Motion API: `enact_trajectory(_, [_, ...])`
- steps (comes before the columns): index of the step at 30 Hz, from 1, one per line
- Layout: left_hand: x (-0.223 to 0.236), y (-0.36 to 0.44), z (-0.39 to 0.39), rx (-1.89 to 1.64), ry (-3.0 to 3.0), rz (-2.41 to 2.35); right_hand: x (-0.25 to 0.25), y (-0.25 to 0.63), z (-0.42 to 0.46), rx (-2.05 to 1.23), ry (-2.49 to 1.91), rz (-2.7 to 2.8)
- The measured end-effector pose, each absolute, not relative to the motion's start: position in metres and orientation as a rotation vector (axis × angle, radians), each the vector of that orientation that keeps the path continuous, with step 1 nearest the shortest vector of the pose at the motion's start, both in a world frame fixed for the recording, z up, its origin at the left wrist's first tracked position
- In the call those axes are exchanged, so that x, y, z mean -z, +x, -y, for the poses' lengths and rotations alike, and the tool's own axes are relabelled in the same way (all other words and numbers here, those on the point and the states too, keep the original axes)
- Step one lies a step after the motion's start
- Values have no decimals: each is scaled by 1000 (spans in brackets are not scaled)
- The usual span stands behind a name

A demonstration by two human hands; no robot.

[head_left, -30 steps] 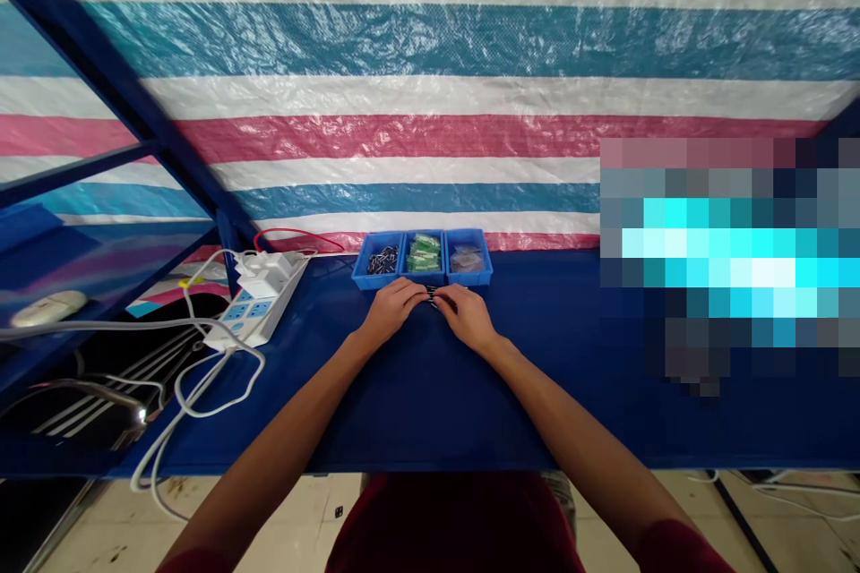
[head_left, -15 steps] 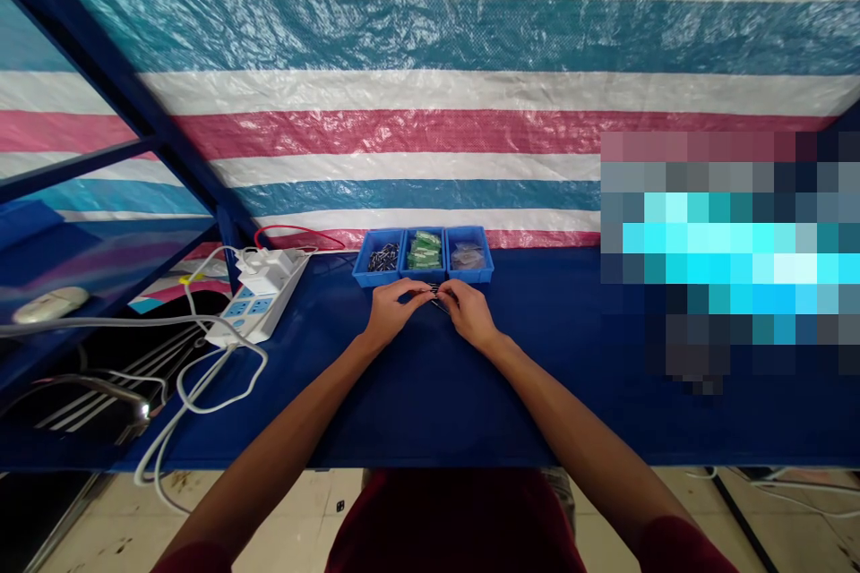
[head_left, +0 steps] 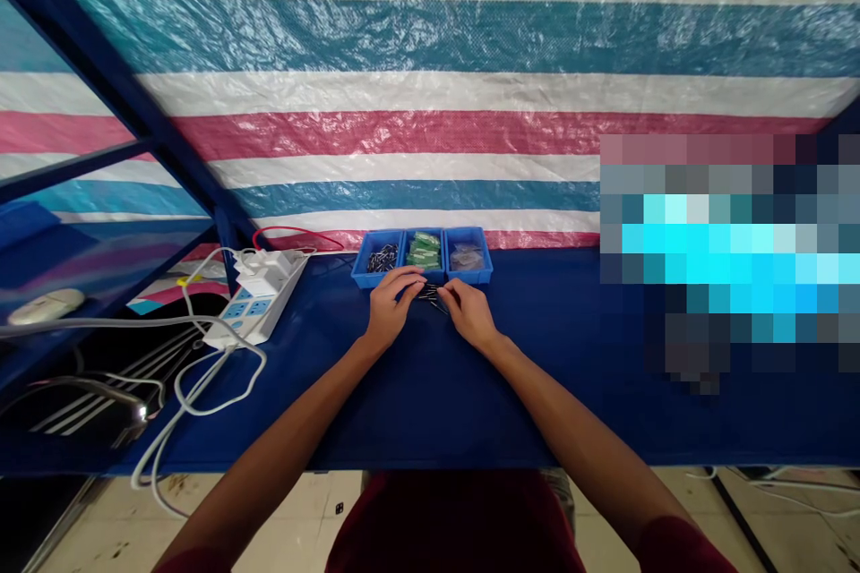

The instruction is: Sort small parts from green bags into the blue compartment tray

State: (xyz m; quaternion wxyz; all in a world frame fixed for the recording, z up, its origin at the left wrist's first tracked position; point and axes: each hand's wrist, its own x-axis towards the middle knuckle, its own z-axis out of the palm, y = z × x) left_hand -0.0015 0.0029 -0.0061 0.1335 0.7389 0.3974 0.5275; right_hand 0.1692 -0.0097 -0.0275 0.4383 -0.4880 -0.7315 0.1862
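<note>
Small dark, thin pieces with pale metallic parts (head_left: 433,294) lie in a loose group on the blue tabletop between my hands. My left hand (head_left: 390,304) is at the left of this group, its fingers stretched forward by the front of the middle bin and its thumb apart from them. On the right side, my right hand (head_left: 471,313) has thumb and fingertips pressed together at the edge of the group; whatever is in that pinch is too small to make out.
Behind my hands stand blue bins: one with similar dark pieces (head_left: 382,258), one with green-and-white packets (head_left: 425,251), one with clear plastic pieces (head_left: 467,257). A white power strip (head_left: 259,309) with cables is at left. A striped sheet (head_left: 430,89) hangs behind. The right side is blurred.
My left hand has drawn away from my right and reaches slightly forward, so its fingers spread from the earlier pinch. More of the dark pieces show between the hands. The right hand stays put.
</note>
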Motion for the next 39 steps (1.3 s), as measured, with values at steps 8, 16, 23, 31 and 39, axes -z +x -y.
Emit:
enact_trajectory(8, [10, -4, -4, -1369, 2069, -1236, 27, 169, 10, -443, -1173, 1798])
enact_trajectory(16, [10, -3, -6, -1328, 2088, -1157, 27, 169, 10, -434, -1167, 1803])
enact_trajectory(23, [11, -4, -7, -1255, 2050, -1106, 30, 170, 8, -432, -1160, 1729])
enact_trajectory(31, [6, -4, 1, -1183, 2055, -973, 35, 168, 7, -444, -1068, 1856])
enact_trajectory(39, [1, -3, 7, -1165, 2192, -991, 31, 169, 10, -466, -1006, 1846])
